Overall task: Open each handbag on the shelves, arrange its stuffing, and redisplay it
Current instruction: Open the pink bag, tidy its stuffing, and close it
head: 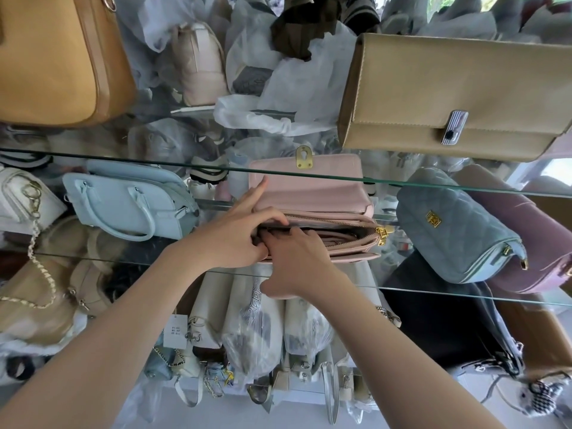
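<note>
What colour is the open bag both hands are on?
Pale pink; the bag has gold zipper pulls. Head view.

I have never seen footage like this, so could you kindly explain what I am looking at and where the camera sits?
There is no machine: these are a person's bare hands, filmed by one camera worn on the head, looking down. Handbags lie on glass shelves. The pink handbag in the middle has its flap up and zip open. The left hand grips its opening; the right hand has its fingers inside, and whether they hold anything is hidden. A light blue handbag sits to its left, a quilted blue bag to its right, a tan bag above.
</note>
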